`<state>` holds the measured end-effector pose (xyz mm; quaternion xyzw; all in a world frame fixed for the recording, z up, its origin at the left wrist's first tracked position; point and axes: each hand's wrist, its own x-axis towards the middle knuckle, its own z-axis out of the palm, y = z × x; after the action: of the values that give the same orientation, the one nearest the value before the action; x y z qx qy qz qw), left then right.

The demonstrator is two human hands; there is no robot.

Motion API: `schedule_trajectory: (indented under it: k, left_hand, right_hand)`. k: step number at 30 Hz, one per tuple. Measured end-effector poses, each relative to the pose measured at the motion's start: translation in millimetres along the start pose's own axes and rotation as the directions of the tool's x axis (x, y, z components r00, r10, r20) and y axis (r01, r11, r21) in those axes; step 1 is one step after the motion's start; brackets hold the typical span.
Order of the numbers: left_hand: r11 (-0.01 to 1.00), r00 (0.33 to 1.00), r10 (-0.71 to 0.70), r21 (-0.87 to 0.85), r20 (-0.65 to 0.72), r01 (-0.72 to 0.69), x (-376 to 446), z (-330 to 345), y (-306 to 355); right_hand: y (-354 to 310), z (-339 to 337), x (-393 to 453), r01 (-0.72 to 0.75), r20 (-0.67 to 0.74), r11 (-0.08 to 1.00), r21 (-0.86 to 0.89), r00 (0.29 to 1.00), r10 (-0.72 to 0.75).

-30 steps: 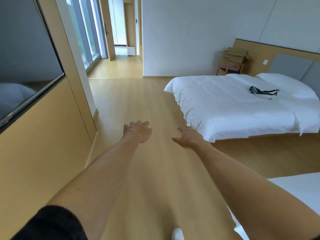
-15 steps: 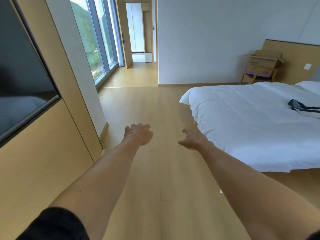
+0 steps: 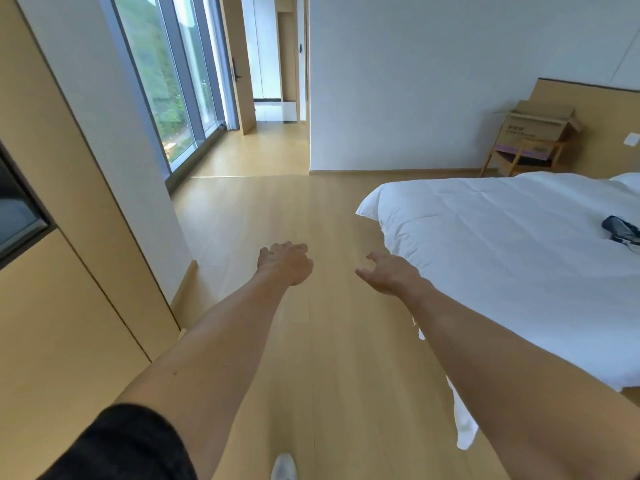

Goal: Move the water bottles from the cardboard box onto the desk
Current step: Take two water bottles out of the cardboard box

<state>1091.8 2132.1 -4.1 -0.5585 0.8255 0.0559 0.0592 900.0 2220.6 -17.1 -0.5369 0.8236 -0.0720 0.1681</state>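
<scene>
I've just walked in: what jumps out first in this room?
Two bare arms stretch forward over the wood floor, left hand and right hand both empty. A white bed fills the right side. At the far wall beyond it, a cardboard box sits on a wooden chair.

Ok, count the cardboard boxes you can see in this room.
1. The box sits on a wooden chair by the far wall, beyond the bed. Its flaps are open; the contents don't show. More boxes may lie outside the view.
</scene>
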Motion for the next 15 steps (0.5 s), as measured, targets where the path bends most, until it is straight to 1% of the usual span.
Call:
schedule_trajectory:
  k: [3, 7, 10, 15]
  left_hand:
    - [0.999, 0.999, 0.029, -0.033, -0.017, -0.029, 68.4, -7.5, -8.1]
    - [0.995, 0.998, 0.070, -0.069, -0.004, -0.070, 158.9, -23.2, -26.9]
    - [0.994, 0.997, 0.076, -0.080, 0.007, -0.075, 220.1, -33.6, -41.8]
    - [0.992, 0.995, 0.097, -0.082, 0.033, -0.094, 298.9, -41.2, -51.0]
  right_hand:
    - [-13.0, -12.9, 59.6, -0.022, -0.024, 0.999, -0.050, 0.999, 0.020]
    - [-37.5, -30.8, 137.2, -0.049, -0.012, 0.996, -0.076, 0.999, 0.048]
    - [-51.4, -38.3, 191.0, -0.069, -0.011, 0.996, -0.059, 0.998, 0.069]
    - [-60.0, -45.4, 266.1, -0.109, 0.005, 0.993, -0.035, 0.994, 0.109]
